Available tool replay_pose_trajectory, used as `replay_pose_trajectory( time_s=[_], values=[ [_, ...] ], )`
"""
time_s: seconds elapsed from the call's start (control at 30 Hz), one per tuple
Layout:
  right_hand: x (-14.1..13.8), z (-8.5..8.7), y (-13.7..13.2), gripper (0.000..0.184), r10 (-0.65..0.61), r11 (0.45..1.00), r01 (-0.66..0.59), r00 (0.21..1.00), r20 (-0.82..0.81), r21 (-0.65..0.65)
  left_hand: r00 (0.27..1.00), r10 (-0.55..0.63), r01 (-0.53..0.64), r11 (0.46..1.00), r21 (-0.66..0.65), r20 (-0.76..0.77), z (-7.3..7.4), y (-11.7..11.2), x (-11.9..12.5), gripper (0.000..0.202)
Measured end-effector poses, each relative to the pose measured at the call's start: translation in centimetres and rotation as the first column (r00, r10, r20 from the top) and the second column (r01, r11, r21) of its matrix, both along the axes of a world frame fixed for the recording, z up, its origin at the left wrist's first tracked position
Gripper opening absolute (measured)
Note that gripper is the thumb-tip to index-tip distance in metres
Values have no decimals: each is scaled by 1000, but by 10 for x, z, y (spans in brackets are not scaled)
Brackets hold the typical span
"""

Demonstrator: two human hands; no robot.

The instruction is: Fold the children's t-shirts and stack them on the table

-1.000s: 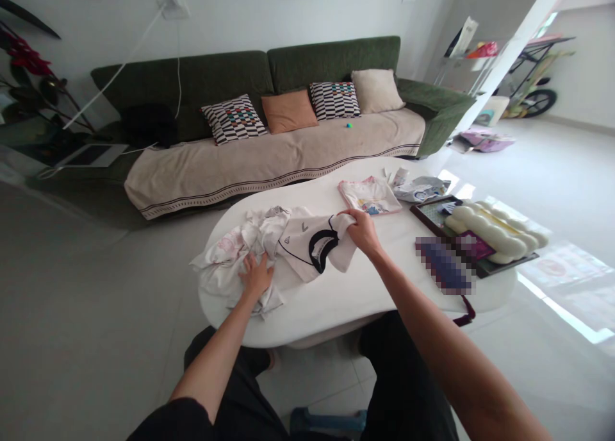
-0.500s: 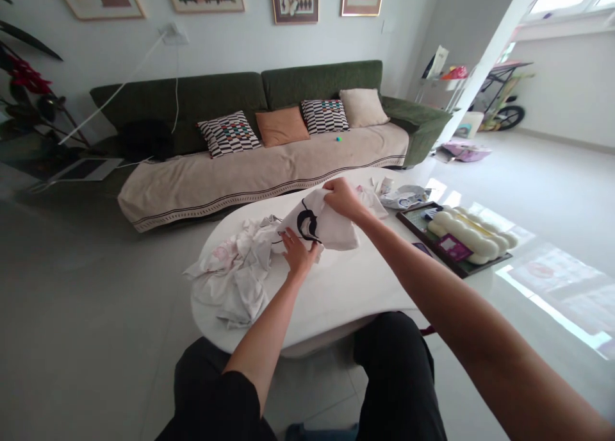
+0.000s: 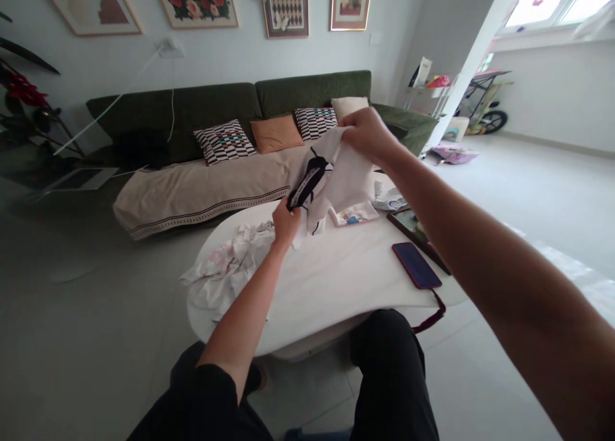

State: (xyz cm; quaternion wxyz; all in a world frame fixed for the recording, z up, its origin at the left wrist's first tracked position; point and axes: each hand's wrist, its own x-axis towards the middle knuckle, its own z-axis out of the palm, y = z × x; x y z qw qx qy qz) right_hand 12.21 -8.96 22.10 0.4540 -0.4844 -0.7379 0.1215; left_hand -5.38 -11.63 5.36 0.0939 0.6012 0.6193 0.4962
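Held up above the white table [image 3: 331,287] is a white garment [image 3: 353,175] with a black print, its cloth hanging in loose folds. My left hand [image 3: 287,223] is closed on its lower left part, beside the print. Higher up and to the right, my right hand [image 3: 368,133] grips its top edge. A crumpled pile of white clothes [image 3: 233,255] lies at the left of the table, partly behind my left forearm. Beneath the held garment, toward the right, sits a flat folded white cloth [image 3: 356,215] with a colourful print.
A phone [image 3: 416,265] with a dark red strap lies near the table's right edge. Behind it are a dark-rimmed tray [image 3: 402,228], partly hidden by my right arm, and a crinkled plastic bag [image 3: 388,199]. A green sofa [image 3: 218,98] with cushions stands beyond the table.
Both hands have lifted the white garment from close to the tabletop, the right hand rising most. My left hand has gone from lying spread on the cloth to gripping it. The phone now shows fully.
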Motion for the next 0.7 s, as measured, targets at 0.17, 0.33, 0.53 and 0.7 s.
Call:
replay_pose_trajectory(
  time_s=[0.17, 0.33, 0.53, 0.7],
  values=[
    [50, 18, -2, 42, -205, 976, 180, 945, 255, 121, 983, 108, -85, 985, 151, -151, 39, 6, -52, 21],
    [84, 21, -2, 51, -223, 974, 185, 874, 433, 128, 933, -24, 93, 980, 176, -360, 78, 4, -83, 20],
    [141, 16, -39, 50, -167, 985, 165, 863, 476, 46, 931, -168, 213, 971, 109, -326, 117, -37, -92, 25],
    [194, 32, -55, 50, -118, 986, 162, 868, 483, -51, 890, -249, 266, 964, -7, -382, 146, -85, -88, 31]
  ],
)
